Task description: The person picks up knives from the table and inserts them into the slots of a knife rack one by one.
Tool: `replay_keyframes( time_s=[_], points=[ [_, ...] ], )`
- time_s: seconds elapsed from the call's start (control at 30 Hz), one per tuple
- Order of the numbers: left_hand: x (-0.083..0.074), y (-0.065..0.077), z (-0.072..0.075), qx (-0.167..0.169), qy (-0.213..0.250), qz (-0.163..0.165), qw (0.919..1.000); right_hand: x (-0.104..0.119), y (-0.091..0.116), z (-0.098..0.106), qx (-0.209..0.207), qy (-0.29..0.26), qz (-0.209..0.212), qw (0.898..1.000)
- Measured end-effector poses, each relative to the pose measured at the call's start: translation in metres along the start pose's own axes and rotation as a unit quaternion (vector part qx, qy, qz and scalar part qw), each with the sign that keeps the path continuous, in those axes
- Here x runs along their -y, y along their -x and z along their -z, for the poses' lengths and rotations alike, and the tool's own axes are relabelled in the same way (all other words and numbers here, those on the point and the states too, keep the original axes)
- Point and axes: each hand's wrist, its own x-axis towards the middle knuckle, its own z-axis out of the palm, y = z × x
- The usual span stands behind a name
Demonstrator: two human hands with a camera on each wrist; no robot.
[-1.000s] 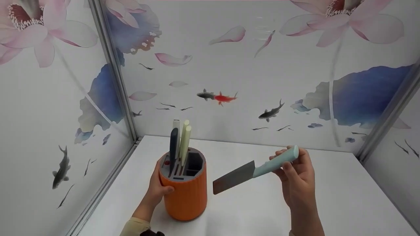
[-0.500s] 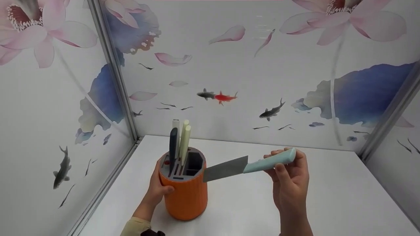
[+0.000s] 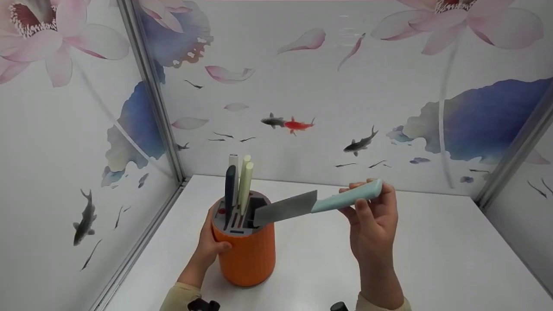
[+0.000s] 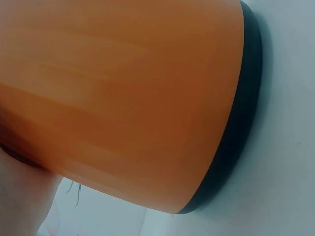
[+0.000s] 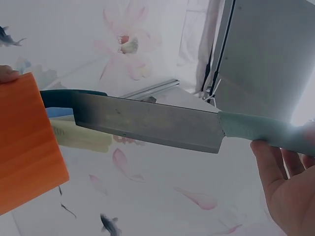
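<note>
An orange knife block [image 3: 246, 259] with a grey slotted top stands upright on the white table. My left hand [image 3: 211, 244] grips its left side, thumb across the front. Several handles rise from its slots: a dark one [image 3: 230, 190], a white one [image 3: 233, 162] and pale yellow ones [image 3: 247, 183]. My right hand [image 3: 375, 224] holds a cleaver [image 3: 287, 207] by its light blue handle [image 3: 348, 196]. The blade slants down to the left, its tip over the right part of the block's top. In the right wrist view the blade [image 5: 152, 123] is outside the slots.
The white table [image 3: 319, 268] runs back to a panel [image 3: 298, 86] printed with flowers and fish. Side panels [image 3: 39, 151] with metal edge posts [image 3: 151, 86] flank the table. A small black object [image 3: 339, 306] shows near my right sleeve.
My right hand has carried the cleaver left and slightly up, bringing the blade from beside the block to over its top. The left hand keeps its hold on the block.
</note>
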Motion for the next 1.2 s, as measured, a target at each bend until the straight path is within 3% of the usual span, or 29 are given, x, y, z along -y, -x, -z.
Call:
replay_keyframes(
  time_s=[0.27, 0.43, 0.77, 0.97, 1.2],
  points=[
    [0.000, -0.002, 0.001, 0.006, 0.000, -0.008, 1.0000, -0.023, -0.007, -0.007, 0.023, 0.016, -0.024, 0.999],
    [0.001, -0.001, 0.001, 0.003, -0.002, -0.013, 0.9999, -0.035, -0.008, -0.009, 0.009, 0.007, -0.057, 0.998],
    [-0.001, -0.002, -0.001, 0.006, -0.003, 0.001, 1.0000, -0.037, -0.016, -0.022, -0.004, 0.052, -0.098, 0.994],
    [-0.002, -0.001, 0.001, 0.006, 0.006, 0.000, 1.0000, -0.032, -0.030, -0.039, 0.011, 0.092, -0.106, 0.990],
    [-0.002, -0.001, 0.001, 0.005, 0.006, 0.002, 1.0000, -0.032, -0.051, -0.075, 0.068, 0.153, -0.079, 0.983]
  ],
)
